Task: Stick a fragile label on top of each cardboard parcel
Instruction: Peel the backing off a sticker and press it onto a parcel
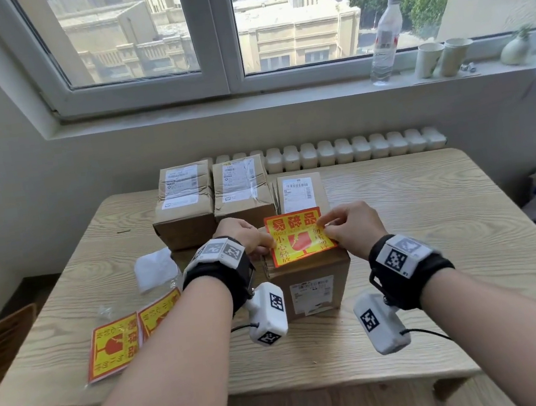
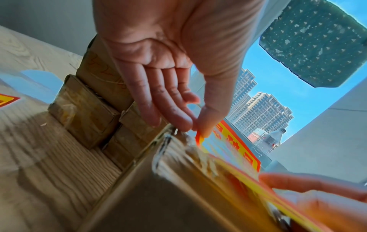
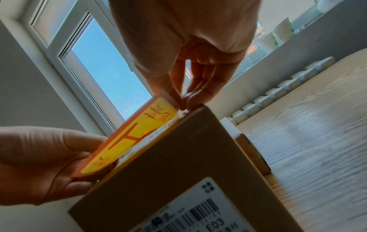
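Left grip [image 1: 247, 236] and right grip [image 1: 351, 226] each pinched on fragile label [image 1: 298, 236] atop parcel [image 1: 311, 285]

Under the left hand [image 1: 243, 236], a low parcel [image 1: 185, 256] is mostly hidden; beneath that forearm, a spare fragile label [image 1: 158, 311] is half covered.

Looks like a room in an upper-floor flat or small office, used as a packing spot. Wood-grain table [image 1: 398, 219] pushed against the wall, white radiator [image 1: 355, 149] at 12 o'clock under a wide window [image 1: 223, 28] showing rooftops below. Sill at 1–2 o'clock holds a water bottle [image 1: 384, 37], paper cups [image 1: 441, 57], a small vase [image 1: 515, 49]. Taped cardboard parcels [image 1: 211, 196] with shipping labels clustered mid-table.
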Available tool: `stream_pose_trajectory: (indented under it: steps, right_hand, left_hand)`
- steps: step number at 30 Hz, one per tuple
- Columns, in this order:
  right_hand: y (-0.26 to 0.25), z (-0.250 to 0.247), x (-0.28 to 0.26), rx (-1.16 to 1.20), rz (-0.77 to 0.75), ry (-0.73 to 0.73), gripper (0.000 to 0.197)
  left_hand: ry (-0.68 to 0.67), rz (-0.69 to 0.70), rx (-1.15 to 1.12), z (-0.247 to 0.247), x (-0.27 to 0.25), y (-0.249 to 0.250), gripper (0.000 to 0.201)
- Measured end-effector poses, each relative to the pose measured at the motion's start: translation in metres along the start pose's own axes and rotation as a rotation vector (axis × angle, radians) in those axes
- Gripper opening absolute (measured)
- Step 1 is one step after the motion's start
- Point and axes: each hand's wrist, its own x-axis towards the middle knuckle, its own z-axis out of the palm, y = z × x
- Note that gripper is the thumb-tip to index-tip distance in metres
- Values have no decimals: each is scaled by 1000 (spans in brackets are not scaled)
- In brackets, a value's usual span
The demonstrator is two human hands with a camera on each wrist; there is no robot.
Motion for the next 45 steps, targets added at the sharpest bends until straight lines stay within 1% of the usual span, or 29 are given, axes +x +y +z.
stream_pose_trajectory:
  steps: [3, 7, 10, 18, 22, 25, 27, 30, 32, 34, 35, 36, 38, 39, 42, 44, 45]
  right_hand:
    - [1, 0, -1, -4, -1, 5, 24]
    - [1, 0, -1, 9, 0, -3, 24]
    - [1, 0, -2, -1, -4, -12, 22]
    - [1, 1, -3, -58, -3, -2, 19]
    - [-2, 0, -4, -68, -11, -3, 18]
    - [-4, -2, -5, -85, -27, -28, 17]
    - [-3, -5, -4, -99, -25, -44, 18]
    - [-1, -12, -6, -110, -50, -63, 25]
    - [-3, -13, -8, -198, -122, -89, 42]
    - [-7, -10, -10, -275, -173, -147, 63]
    - [-9, -7, -11, -311, -188, -176, 73]
    - [-9, -5, -11, -356, -194, -200, 79]
    - [-6, -3, -10, -422, -185, -225, 83]
    - [-4, -5, -8, -421, -172, -229, 82]
    - [1, -16, -5, -410, -144, -230, 81]
    - [0, -19, -4, -426, -141, -220, 80]
    - [-2, -18, -4, -426, -143, -216, 79]
  left_hand:
    - [-11, -4, -20, 1, 2, -2, 25]
    - [-12, -12, -37, 2, 1, 1, 21]
    - [-9, -14, -2, 1, 2, 0, 18]
    - [16, 8, 106, 1, 6, -2, 22]
    - [57, 27, 170, 3, 6, -2, 21]
    - [82, 48, 221, 6, 8, -1, 29]
    - [74, 51, 233, 5, 8, 0, 36]
    - [81, 81, 256, -3, 10, -2, 41]
    - [69, 145, 259, -5, 10, -4, 37]
    - [-12, 205, 255, -1, 5, -2, 34]
    - [-63, 225, 263, 2, 3, -2, 39]
    - [-114, 246, 277, 6, 1, -2, 50]
    - [-182, 277, 310, 10, 3, -6, 72]
    - [-194, 280, 327, 11, 5, -10, 79]
    - [-165, 288, 366, 2, 3, -13, 89]
    - [-142, 290, 377, -5, 2, -13, 91]
    - [-156, 286, 359, -6, 1, -10, 92]
